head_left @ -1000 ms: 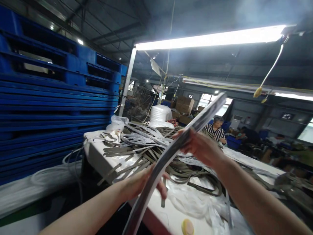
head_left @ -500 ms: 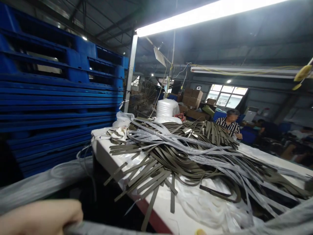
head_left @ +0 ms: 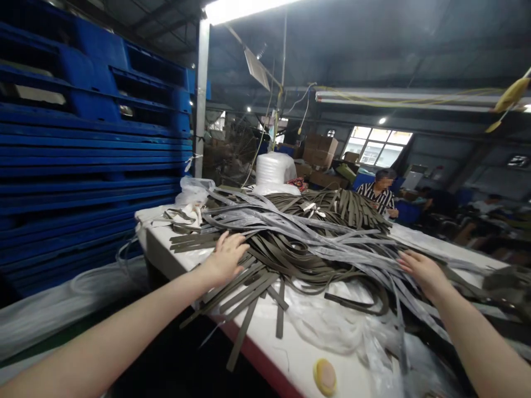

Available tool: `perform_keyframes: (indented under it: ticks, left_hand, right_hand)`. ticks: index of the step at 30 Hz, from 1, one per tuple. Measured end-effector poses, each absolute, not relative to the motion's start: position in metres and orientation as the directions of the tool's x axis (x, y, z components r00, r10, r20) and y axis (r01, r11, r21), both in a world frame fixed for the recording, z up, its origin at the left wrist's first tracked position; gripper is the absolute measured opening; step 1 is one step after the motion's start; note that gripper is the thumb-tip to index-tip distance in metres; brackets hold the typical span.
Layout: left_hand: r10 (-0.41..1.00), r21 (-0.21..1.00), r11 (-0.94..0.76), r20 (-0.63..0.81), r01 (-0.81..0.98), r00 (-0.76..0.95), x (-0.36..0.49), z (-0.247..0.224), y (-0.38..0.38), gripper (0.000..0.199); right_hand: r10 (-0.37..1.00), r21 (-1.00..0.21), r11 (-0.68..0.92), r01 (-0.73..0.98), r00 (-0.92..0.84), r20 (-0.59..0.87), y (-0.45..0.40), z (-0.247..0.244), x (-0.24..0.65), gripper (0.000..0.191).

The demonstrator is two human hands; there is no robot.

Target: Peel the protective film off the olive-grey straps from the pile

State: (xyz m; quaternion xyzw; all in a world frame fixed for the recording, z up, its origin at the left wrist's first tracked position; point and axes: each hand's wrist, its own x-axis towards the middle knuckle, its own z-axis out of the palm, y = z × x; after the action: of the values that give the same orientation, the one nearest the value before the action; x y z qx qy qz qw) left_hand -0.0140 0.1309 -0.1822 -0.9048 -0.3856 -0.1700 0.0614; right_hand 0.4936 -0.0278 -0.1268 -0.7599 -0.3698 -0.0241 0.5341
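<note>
A tube light (head_left: 249, 8) glows beneath a dim roof (head_left: 365, 50); blue pallets (head_left: 95, 160) stand stacked at left, a white tabletop (head_left: 302, 359) in front, cardboard boxes (head_left: 319, 150) farther back near a paned window (head_left: 376, 146) in the grey wall (head_left: 442, 145).

Left fingers (head_left: 235, 243) and right fingers (head_left: 410, 260) have opened over the strips (head_left: 277, 251).

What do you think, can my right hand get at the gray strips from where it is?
Probably yes: your right hand looks open and empty, close beside the gray strips, which lie largely uncovered across the dark strips, with nothing visible blocking the way.
</note>
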Motion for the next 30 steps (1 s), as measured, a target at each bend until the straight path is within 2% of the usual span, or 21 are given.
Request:
perform_keyframes:
  ticks: [3, 6, 8, 10, 14, 18, 21, 26, 30]
  left_hand:
    - [0.639, 0.176, -0.77, 0.197, 0.614, 0.744, -0.02, -0.25, 0.082, 0.038]
    - [0.611, 0.4, -0.756, 0.149, 0.518, 0.777, -0.031, -0.297, 0.042, 0.025]
    - [0.616, 0.524, -0.712, 0.145, 0.468, 0.774, -0.037, -0.317, 0.02, 0.021]
    - [0.647, 0.604, -0.653, 0.13, 0.458, 0.751, -0.042, -0.33, 0.003, 0.021]
    - [0.702, 0.654, -0.577, 0.091, 0.489, 0.707, -0.05, -0.343, -0.017, 0.023]
    - [0.698, 0.678, -0.563, 0.084, 0.473, 0.711, -0.051, -0.348, -0.023, 0.022]
    - [0.697, 0.702, -0.545, 0.075, 0.458, 0.713, -0.047, -0.349, -0.026, 0.021]
    - [0.691, 0.743, -0.51, 0.054, 0.434, 0.721, -0.042, -0.349, -0.036, 0.02]
    - [0.681, 0.766, -0.49, 0.038, 0.416, 0.732, -0.044, -0.351, -0.043, 0.02]
  right_hand:
    - [0.717, -0.782, -0.224, 0.581, 0.642, 0.271, -0.049, -0.185, 0.446, 0.027]
    - [0.88, -0.685, -0.137, 0.715, 0.405, 0.247, -0.085, -0.236, 0.379, 0.031]
    - [0.927, -0.634, -0.079, 0.769, 0.29, 0.236, -0.108, -0.265, 0.338, 0.027]
    - [0.942, -0.572, -0.087, 0.816, 0.255, 0.22, -0.128, -0.291, 0.31, 0.025]
    - [0.956, -0.393, -0.139, 0.909, 0.227, 0.186, -0.153, -0.326, 0.288, 0.026]
    - [0.975, -0.179, -0.127, 0.976, 0.156, 0.156, -0.158, -0.339, 0.283, 0.038]
    - [0.977, -0.078, -0.132, 0.988, 0.143, 0.161, -0.158, -0.347, 0.277, 0.042]
    - [0.977, -0.03, -0.121, 0.992, 0.125, 0.172, -0.157, -0.355, 0.272, 0.043]
    - [0.968, -0.126, -0.171, 0.977, 0.19, 0.162, -0.138, -0.336, 0.279, 0.028]
